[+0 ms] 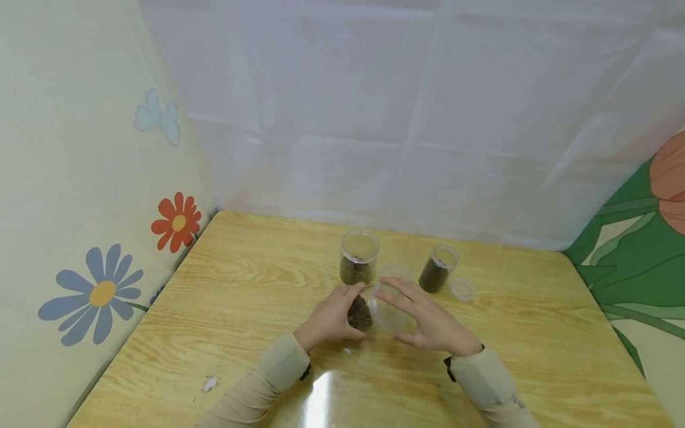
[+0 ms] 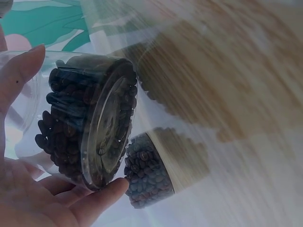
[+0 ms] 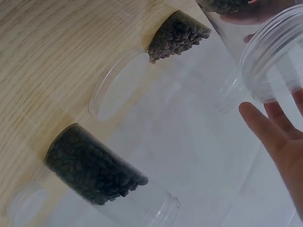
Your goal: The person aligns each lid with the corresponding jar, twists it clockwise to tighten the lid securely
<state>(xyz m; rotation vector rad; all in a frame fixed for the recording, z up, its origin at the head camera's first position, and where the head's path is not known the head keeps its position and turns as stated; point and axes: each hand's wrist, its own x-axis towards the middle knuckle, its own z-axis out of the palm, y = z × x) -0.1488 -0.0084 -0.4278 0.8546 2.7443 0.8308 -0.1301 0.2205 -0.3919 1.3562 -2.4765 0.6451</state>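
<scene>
1. The left hand [image 1: 334, 315] is gripping the tilted bean jar [image 2: 90, 123], thumb and fingers curling round its wall, presumably steadying it.
2. Right of that jar, the right hand [image 1: 428, 321] is arching spread fingers round a clear round piece [image 3: 272, 52].
3. Beyond the bean jar, a wide jar [image 1: 357, 270] is standing; a narrow jar [image 1: 434, 274] is standing farther right.
4. Transparency is blurring whether the piece is lid or mouth; whether fingers are pinching it, I cannot tell.

jar [image 1: 360, 315] partly hidden (by fingers [image 1: 353, 291]), sleeves [image 1: 484, 380] cropped
</scene>
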